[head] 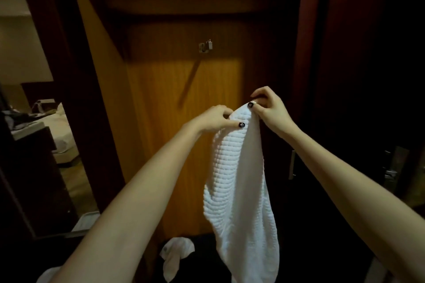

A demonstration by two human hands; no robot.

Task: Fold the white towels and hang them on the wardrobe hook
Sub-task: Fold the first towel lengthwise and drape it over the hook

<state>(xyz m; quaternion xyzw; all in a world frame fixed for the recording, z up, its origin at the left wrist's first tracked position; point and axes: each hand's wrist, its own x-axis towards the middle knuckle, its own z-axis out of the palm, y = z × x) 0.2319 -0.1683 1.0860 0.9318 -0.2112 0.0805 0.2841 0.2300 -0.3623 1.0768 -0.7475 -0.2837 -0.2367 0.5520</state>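
Observation:
A white ribbed towel (241, 186) hangs lengthwise in front of me, pinched at its top edge by both hands. My left hand (215, 119) grips the top from the left, thumb pressed on the cloth. My right hand (268, 107) pinches the same top edge from the right. The two hands are close together. A small metal hook (205, 48) is fixed on the lit wooden wardrobe panel (184, 103), above and to the left of the hands. A second white cloth (176, 254) lies crumpled on the dark floor below.
Dark wooden door frames stand on both sides. A metal door handle (292, 164) and a lock (392, 171) are at the right. At the left an opening shows a bed (61, 131), a counter with clutter and a lampshade (20, 37).

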